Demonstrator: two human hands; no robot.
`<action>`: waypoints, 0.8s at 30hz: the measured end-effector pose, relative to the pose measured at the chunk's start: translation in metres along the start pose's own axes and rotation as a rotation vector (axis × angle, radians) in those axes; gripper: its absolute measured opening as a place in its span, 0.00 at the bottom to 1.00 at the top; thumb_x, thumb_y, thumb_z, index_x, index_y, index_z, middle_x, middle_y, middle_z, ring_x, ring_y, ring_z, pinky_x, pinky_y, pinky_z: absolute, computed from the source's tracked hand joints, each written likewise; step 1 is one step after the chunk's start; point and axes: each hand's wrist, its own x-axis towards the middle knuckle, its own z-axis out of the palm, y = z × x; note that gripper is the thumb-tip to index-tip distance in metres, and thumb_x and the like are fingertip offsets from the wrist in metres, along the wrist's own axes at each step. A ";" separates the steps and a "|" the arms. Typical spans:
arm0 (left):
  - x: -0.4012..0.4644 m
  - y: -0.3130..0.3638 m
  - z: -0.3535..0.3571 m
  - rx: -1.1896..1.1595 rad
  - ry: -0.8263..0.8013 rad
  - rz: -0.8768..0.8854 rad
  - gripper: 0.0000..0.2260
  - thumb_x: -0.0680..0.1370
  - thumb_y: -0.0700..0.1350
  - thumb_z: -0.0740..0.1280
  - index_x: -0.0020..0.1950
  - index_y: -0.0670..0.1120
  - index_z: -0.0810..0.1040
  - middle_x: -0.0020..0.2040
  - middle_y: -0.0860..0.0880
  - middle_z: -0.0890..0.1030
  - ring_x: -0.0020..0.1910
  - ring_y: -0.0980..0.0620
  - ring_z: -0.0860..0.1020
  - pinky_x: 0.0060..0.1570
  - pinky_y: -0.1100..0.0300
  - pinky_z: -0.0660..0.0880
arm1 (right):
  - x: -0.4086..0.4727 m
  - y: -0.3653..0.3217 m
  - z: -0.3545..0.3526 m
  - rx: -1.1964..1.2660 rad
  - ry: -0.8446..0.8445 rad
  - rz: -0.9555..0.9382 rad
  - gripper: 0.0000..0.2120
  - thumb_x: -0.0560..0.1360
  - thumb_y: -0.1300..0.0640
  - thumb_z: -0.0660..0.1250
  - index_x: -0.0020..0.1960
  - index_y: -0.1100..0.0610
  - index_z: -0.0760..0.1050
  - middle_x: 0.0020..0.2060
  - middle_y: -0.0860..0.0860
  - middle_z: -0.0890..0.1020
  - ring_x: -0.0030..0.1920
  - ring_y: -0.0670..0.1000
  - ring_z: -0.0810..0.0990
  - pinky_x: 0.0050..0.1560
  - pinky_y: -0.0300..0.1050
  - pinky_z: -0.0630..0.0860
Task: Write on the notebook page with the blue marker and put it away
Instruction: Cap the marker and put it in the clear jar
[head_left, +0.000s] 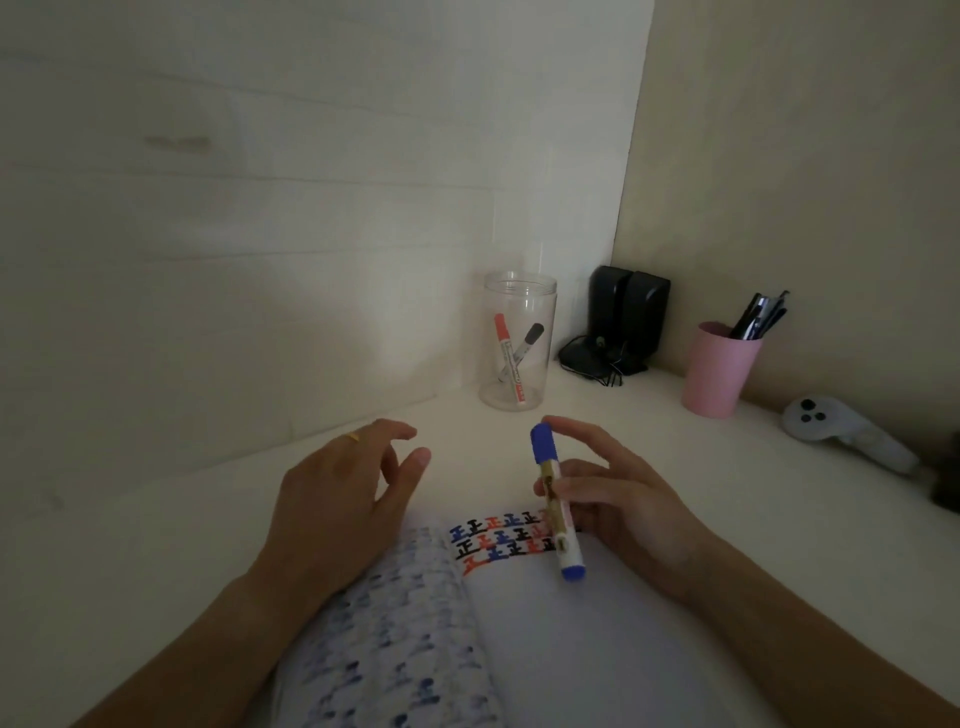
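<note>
An open notebook (545, 639) lies in front of me on the white desk, with rows of blue, black and red characters at the top of its right page. My right hand (618, 499) holds the blue marker (555, 499) nearly upright above that page, its blue cap on and pointing up. My left hand (337, 493) hovers over the notebook's upper left corner, fingers spread and holding nothing. A clear plastic jar (519, 340) stands behind the notebook with a red marker (509, 358) and a black marker (522, 351) in it.
A pink cup (719, 371) of pens stands at the right, black speakers (628, 317) with cables in the corner, and a white controller (841, 428) lies at far right. Walls close the desk at the back and right.
</note>
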 end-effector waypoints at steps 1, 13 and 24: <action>0.000 0.000 0.001 0.014 0.000 0.019 0.12 0.81 0.62 0.58 0.57 0.59 0.76 0.36 0.60 0.78 0.34 0.59 0.76 0.36 0.61 0.71 | -0.001 -0.001 0.000 -0.011 -0.008 0.010 0.24 0.75 0.69 0.67 0.65 0.49 0.80 0.43 0.62 0.81 0.44 0.56 0.83 0.48 0.52 0.79; 0.001 -0.002 -0.001 0.095 0.155 0.130 0.15 0.79 0.58 0.61 0.50 0.50 0.82 0.33 0.55 0.79 0.31 0.52 0.79 0.33 0.56 0.76 | 0.067 -0.098 0.012 -0.163 0.545 -0.547 0.22 0.77 0.66 0.72 0.64 0.59 0.63 0.46 0.60 0.87 0.48 0.56 0.87 0.48 0.39 0.82; 0.002 -0.002 0.000 0.082 0.130 0.123 0.17 0.79 0.58 0.60 0.51 0.48 0.81 0.33 0.53 0.80 0.33 0.49 0.80 0.35 0.54 0.77 | 0.173 -0.125 0.016 -0.885 0.690 -0.575 0.16 0.77 0.65 0.68 0.61 0.56 0.68 0.39 0.52 0.82 0.35 0.46 0.80 0.37 0.38 0.78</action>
